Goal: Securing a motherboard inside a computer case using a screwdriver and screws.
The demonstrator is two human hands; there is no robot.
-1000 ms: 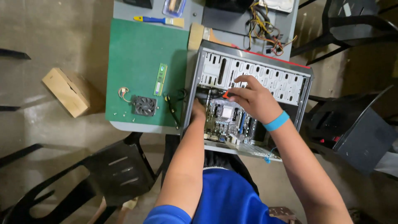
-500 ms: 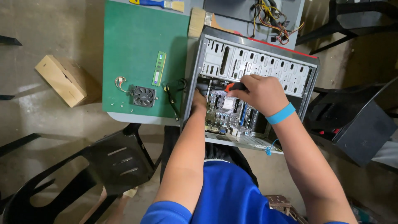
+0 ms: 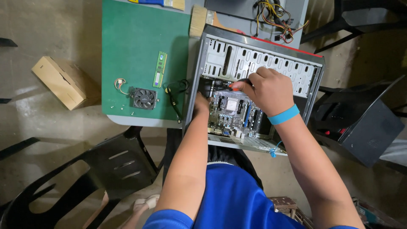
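Screwdriver (image 3: 231, 86), orange-and-black handle, clenched in right hand (image 3: 267, 91) over the motherboard (image 3: 233, 112) inside the open computer case (image 3: 263, 63); its tip is hidden. Case lies on its side at the right end of a green-topped table (image 3: 135, 51), side panel off. Left hand (image 3: 202, 103) reaches into the case at its left wall, touching the board edge; fingers hidden, can't tell if it grips anything. Blue wristband (image 3: 284, 115) on right wrist. In the case: motherboard with bare CPU socket, blue slots, black cables top left. On the table: RAM stick (image 3: 160, 69), cooler fan (image 3: 144, 98) with wire, black cable (image 3: 174, 95), small screws, brush (image 3: 198, 19) at the far edge. Concrete floor around; cardboard box (image 3: 63, 81) left, black plastic chair (image 3: 97, 169) near left, another black chair (image 3: 364, 123) right.
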